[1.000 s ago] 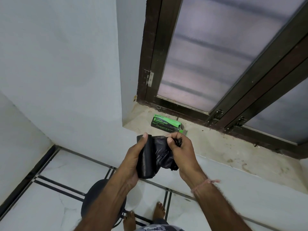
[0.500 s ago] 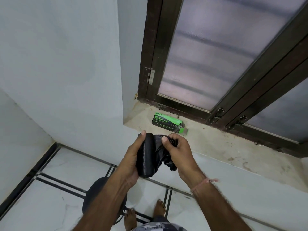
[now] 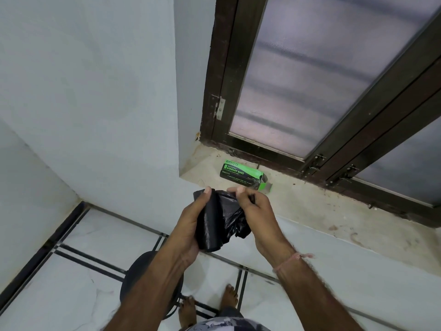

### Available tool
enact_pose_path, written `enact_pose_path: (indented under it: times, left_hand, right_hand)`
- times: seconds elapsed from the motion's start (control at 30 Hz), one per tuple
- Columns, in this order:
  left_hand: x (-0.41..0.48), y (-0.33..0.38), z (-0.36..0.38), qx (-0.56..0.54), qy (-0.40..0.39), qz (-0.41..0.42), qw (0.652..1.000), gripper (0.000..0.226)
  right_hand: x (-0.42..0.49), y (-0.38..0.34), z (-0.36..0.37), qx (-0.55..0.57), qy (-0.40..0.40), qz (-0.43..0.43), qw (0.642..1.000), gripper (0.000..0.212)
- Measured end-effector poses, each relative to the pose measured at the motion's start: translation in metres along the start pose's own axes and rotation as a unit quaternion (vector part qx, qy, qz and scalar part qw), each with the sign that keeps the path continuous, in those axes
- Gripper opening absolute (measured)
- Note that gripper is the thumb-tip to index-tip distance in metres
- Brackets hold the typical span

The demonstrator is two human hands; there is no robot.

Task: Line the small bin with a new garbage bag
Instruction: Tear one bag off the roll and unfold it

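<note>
A black roll of garbage bags is held upright in front of me at mid-frame. My left hand grips the roll from the left, thumb over its top end. My right hand pinches the loose crinkled end of a bag at the roll's right side. The small black bin stands on the floor below, mostly hidden by my left forearm. A green and black garbage bag box lies on the window sill beyond my hands.
A stone window sill runs to the right under a dark-framed frosted window. A white wall corner stands on the left. My bare feet are on the white tiled floor beside the bin.
Both hands stay on the roll in nearly the same place. The right hand's fingers have shifted slightly along the loose bag end near the roll's top.
</note>
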State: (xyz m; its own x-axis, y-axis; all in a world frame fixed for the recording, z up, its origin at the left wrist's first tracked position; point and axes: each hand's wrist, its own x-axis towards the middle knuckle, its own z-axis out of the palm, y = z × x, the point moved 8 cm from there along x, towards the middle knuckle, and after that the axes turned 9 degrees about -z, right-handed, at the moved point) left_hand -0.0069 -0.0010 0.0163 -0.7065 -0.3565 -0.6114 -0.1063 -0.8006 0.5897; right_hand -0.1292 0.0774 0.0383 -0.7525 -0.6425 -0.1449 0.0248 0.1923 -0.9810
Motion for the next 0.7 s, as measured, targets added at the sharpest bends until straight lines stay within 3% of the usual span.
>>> enact_pose_path:
  times: [0.33,0.47,0.7]
  left_hand:
    - [-0.003,0.001,0.000,0.002,-0.005,0.010,1.000,0.051]
    - [-0.004,0.001,0.003,0.006,-0.010,0.005,1.000,0.051]
    - [0.000,0.000,-0.004,-0.012,0.001,0.000,1.000,0.048]
  right_hand:
    - [0.000,0.007,-0.007,-0.020,-0.001,0.018,1.000,0.021]
    - [0.004,0.004,-0.007,-0.047,0.021,-0.023,0.998,0.011]
    - [0.008,-0.001,-0.007,-0.053,0.019,-0.038,0.998,0.029]
